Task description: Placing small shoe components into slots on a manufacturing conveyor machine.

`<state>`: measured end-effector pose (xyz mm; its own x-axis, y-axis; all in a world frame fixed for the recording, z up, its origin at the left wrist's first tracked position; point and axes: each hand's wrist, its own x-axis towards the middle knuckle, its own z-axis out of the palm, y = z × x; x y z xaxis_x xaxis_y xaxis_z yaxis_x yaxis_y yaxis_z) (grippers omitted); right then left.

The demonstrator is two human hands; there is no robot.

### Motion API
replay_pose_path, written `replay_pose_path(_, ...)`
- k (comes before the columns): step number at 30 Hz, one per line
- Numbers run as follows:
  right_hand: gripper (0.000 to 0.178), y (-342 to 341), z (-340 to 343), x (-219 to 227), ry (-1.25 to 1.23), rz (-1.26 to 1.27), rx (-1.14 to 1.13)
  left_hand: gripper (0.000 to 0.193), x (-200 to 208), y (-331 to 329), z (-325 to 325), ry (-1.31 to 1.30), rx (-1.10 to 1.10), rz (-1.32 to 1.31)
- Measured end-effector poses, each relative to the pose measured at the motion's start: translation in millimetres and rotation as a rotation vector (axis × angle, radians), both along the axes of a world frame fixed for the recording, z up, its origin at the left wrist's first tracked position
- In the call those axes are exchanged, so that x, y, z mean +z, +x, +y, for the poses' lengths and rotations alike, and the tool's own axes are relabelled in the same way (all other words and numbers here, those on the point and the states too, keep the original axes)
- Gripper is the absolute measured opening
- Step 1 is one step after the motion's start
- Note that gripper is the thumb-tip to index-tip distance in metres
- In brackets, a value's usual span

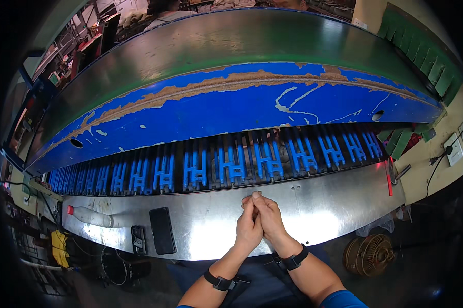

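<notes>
My left hand and my right hand are clasped together over the front part of a shiny metal ledge. Both are closed, with the thumbs side by side and the other fingers curled mostly out of sight. No object shows in either of them. A black strap circles each wrist. Just beyond my fingertips runs a long row of blue metal forked bars, set in a dark gap under a blue machine panel with chipped paint.
Left on the ledge lie a clear bottle with a red cap, a small black device and a black phone. A green belt spans the top. A red strip stands at right; a round fan-like part is below.
</notes>
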<state>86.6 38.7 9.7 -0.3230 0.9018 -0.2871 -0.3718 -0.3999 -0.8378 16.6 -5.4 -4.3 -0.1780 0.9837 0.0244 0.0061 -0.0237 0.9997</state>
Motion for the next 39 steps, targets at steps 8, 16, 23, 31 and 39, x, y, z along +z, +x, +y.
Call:
replay_pose_path(8,0.038,2.9,1.6,1.3,-0.011,-0.015,0.023,0.047,-4.3,0.9,1.6,0.072,0.06,0.201)
replay_pose_path(16,0.038,7.8,1.5,1.9,0.004,-0.017,0.022,0.045,-0.5,2.7,1.0,-0.009,-0.014,0.104)
replay_pose_path(23,0.038,15.7,1.9,4.7,0.013,-0.076,0.022,0.042,2.9,11.0,1.7,0.003,0.007,0.09)
replay_pose_path(31,0.038,15.7,7.1,7.5,-0.024,-0.033,0.044,0.041,-1.3,11.4,8.0,0.075,0.008,-0.016)
replay_pose_path(39,0.04,20.9,10.5,4.1,-0.012,-0.062,0.066,0.047,0.4,14.9,8.9,0.063,-0.017,0.001)
